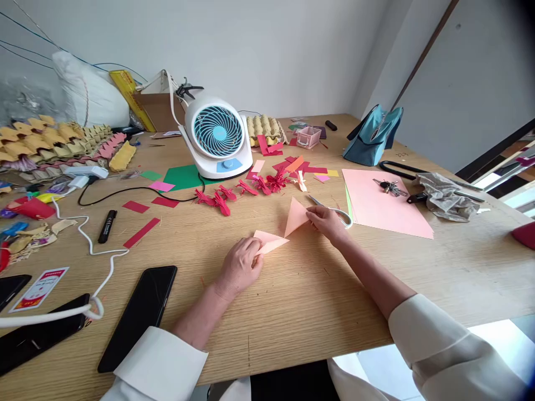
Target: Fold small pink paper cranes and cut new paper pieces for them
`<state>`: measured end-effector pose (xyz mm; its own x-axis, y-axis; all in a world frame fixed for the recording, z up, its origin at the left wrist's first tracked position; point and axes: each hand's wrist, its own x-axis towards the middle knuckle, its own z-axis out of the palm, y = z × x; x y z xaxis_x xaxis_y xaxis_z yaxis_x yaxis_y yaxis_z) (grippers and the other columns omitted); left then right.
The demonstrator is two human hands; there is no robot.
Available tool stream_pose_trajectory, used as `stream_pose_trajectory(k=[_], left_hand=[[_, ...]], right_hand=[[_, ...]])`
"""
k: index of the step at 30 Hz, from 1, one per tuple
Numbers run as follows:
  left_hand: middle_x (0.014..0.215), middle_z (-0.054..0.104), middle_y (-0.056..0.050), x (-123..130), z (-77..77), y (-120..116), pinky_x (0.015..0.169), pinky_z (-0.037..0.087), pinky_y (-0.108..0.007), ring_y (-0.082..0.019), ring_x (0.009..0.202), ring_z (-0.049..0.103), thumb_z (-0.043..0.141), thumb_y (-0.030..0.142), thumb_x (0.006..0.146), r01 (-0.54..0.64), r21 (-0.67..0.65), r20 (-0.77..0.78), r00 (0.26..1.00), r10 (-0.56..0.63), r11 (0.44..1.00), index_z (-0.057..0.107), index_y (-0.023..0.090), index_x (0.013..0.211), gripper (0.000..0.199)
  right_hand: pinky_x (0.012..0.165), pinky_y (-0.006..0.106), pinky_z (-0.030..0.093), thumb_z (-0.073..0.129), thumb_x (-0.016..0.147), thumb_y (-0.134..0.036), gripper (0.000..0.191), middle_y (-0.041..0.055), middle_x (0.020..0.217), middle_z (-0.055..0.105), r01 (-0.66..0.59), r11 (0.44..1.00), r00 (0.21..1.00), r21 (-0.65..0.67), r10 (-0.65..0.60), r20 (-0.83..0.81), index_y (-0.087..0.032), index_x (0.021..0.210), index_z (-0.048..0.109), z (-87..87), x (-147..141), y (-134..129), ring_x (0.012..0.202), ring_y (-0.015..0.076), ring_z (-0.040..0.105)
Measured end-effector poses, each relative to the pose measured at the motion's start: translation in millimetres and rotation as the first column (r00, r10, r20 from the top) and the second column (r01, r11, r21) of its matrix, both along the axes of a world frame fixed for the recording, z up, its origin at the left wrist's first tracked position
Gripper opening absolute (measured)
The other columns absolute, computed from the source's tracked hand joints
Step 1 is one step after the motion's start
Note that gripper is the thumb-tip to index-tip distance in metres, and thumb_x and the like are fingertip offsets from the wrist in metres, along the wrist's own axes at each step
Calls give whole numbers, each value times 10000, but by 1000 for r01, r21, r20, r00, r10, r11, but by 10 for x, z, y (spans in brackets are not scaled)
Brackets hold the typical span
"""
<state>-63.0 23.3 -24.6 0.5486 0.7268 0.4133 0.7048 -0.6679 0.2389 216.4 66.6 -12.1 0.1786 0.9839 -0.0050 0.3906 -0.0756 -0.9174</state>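
My left hand [243, 262] is closed on a folded pale pink paper piece [271, 241] at the middle of the table. Another pale pink paper triangle [295, 216] stands tilted a little to the right and farther back, pinched in the fingers of my right hand [326, 221]. The two pieces come close together at their pointed ends. Scissors [343, 217] with white handles lie just behind my right hand. Crumpled and twisted red paper pieces [259, 186] lie in a row behind both hands.
A white fan [219, 133] stands at the back. Large pink sheets [387, 203] with keys lie at the right, near a blue bag [374, 136]. Phones [140, 314], a white cable [90, 245], a marker [107, 226] and egg trays [45, 139] occupy the left.
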Motion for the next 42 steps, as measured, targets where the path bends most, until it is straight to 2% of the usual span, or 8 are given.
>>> stream_pose_trajectory(k=[6, 12, 17, 20, 23, 31, 37, 42], left_hand=[[945, 660, -78, 39, 6, -39, 807, 499, -383, -240, 904, 592, 519, 129, 867, 56, -15, -72, 996, -57, 998, 556, 188, 930, 93], [986, 645, -79, 98, 40, -112, 821, 508, -367, -228, 928, 589, 489, 84, 853, 97, -24, -80, 992, -99, 995, 553, 180, 970, 165], [979, 629, -85, 128, 35, -148, 825, 519, -390, -243, 928, 591, 490, 71, 816, 105, -13, -113, 988, -106, 994, 557, 181, 973, 203], [1002, 624, -93, 138, 19, -160, 836, 527, -398, -251, 950, 590, 498, 71, 810, 98, -26, -100, 990, -100, 995, 557, 176, 994, 219], [1011, 614, -104, 143, 11, -173, 851, 530, -407, -257, 978, 587, 497, 73, 815, 88, -57, -75, 993, -92, 995, 561, 170, 1010, 227], [1021, 623, -94, 128, 77, -190, 848, 536, -418, -252, 969, 597, 598, 270, 872, 100, -159, -22, 994, -105, 982, 587, 187, 994, 148], [1077, 641, -93, 115, 34, -169, 870, 524, -426, -249, 986, 583, 557, 173, 893, 115, -140, -17, 993, -119, 983, 605, 183, 1059, 173], [1078, 650, -96, 111, -26, -154, 868, 520, -422, -246, 983, 599, 510, 136, 902, 95, -104, 25, 995, -93, 990, 601, 173, 1005, 143]], right_hand=[[565, 280, 457, 563, 837, -292, 373, 54, 816, 728, 4, 998, 994, 58, -10, 105, -162, 1184, 614, -130, -9, 22, 584, 149, 615], [653, 310, 475, 538, 868, -240, 231, 74, 945, 684, -49, 956, 947, 290, -49, 319, -177, 1054, 660, -45, -86, -183, 612, 137, 556], [640, 282, 477, 499, 905, -215, 225, 73, 1057, 660, -364, 884, 910, 293, 269, 317, -204, 1061, 661, 68, -285, -411, 654, 124, 557], [617, 263, 479, 495, 905, -186, 263, 84, 1106, 637, -559, 788, 823, 259, 487, 293, -196, 1117, 651, 93, -374, -490, 655, 112, 560], [616, 255, 481, 561, 904, -225, 250, 91, 1081, 619, -636, 730, 767, 249, 565, 304, -183, 1138, 636, 72, -398, -511, 684, 119, 559], [648, 266, 485, 568, 923, -238, 99, 65, 925, 566, -639, 714, 763, 286, 541, 354, -189, 901, 651, -47, -396, -477, 744, 148, 558], [758, 307, 525, 543, 948, -279, 133, 87, 1012, 616, -611, 733, 787, 299, 522, 328, -203, 982, 646, -49, -357, -451, 874, 185, 615], [958, 411, 478, 529, 947, -270, 261, 130, 1179, 614, -461, 814, 825, 354, 247, 508, -195, 1177, 627, -71, -290, -307, 1105, 256, 586]])
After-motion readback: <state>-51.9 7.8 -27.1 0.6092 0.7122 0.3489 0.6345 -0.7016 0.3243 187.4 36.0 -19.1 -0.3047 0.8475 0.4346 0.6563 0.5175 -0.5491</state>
